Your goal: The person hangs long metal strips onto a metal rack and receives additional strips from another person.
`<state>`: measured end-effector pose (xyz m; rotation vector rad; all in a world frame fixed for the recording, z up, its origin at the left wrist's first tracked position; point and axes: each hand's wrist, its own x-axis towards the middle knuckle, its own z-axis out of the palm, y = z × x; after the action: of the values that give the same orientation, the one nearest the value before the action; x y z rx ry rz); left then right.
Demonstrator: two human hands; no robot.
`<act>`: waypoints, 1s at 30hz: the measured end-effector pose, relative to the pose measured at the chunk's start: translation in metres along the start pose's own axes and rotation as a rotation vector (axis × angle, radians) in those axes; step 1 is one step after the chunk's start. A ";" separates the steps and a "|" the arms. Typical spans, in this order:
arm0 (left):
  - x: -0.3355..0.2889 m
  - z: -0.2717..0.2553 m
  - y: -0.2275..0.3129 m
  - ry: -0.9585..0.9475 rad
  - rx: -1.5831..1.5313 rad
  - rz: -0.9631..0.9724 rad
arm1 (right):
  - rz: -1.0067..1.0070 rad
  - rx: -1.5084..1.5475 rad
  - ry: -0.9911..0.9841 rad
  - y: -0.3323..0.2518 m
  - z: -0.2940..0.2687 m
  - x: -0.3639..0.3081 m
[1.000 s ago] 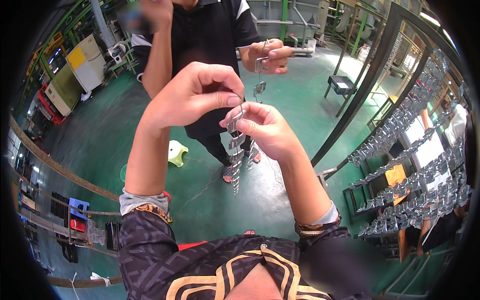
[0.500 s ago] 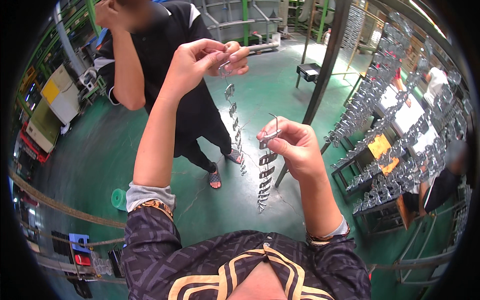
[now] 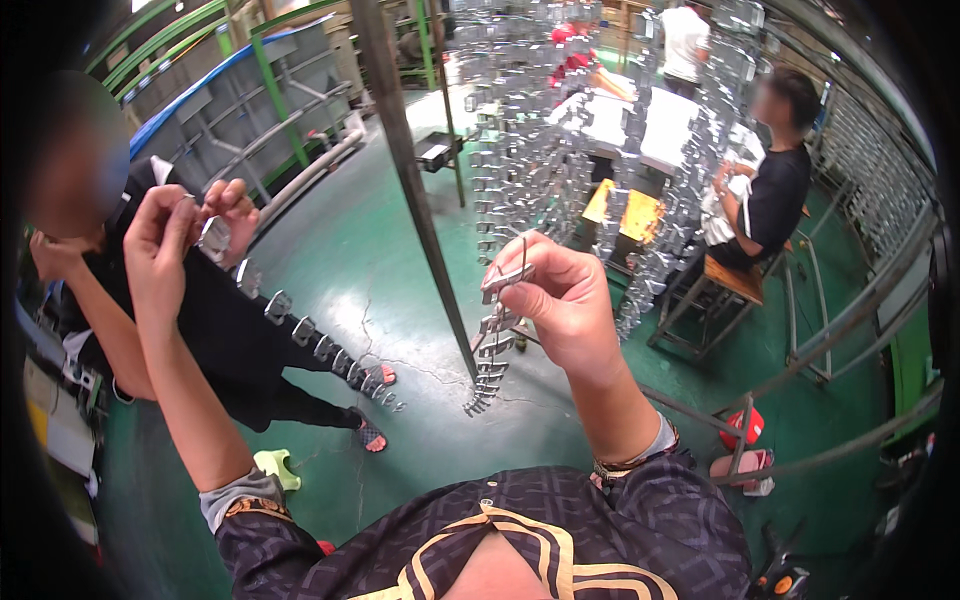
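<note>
My left hand (image 3: pixel 162 240) is raised at the left, thumb and finger pinched at the top of a hanging string of small metal brackets (image 3: pixel 322 346). More fingers show just right of that pinch; I cannot tell whose they are. In front of me, my right hand (image 3: pixel 560 300) grips the top of a second string of metal brackets (image 3: pixel 490 365). A bent wire end sticks up above my right fingers. Both strings dangle over the green floor, well apart from each other.
A person in black (image 3: pixel 230 340) stands close at the left. A dark metal post (image 3: pixel 412 170) rises beyond my hands. Many strings of metal parts (image 3: pixel 530 140) hang at the back right, near another person (image 3: pixel 780 180) on a stool (image 3: pixel 735 280). A red object (image 3: pixel 742 427) lies at right.
My view has swung to the right. My hands are farther apart: the left has moved left and lower, its string now slanting. Both still hold their strings.
</note>
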<state>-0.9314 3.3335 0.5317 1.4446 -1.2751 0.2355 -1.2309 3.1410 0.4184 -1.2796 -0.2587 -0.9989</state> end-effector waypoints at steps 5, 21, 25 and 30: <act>0.012 0.029 0.025 -0.021 -0.017 0.014 | -0.052 -0.046 0.091 -0.045 -0.038 -0.013; -0.009 0.165 0.130 -0.109 -0.137 0.013 | -0.039 -0.293 0.236 -0.188 -0.172 -0.042; -0.020 0.185 0.161 -0.149 -0.153 0.049 | -0.007 -0.292 0.277 -0.216 -0.206 -0.036; -0.033 0.227 0.195 -0.163 -0.167 0.071 | 0.027 -0.358 0.335 -0.250 -0.253 -0.018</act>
<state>-1.2070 3.2136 0.5435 1.2974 -1.4449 0.0566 -1.5139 2.9383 0.4931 -1.4035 0.2044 -1.2548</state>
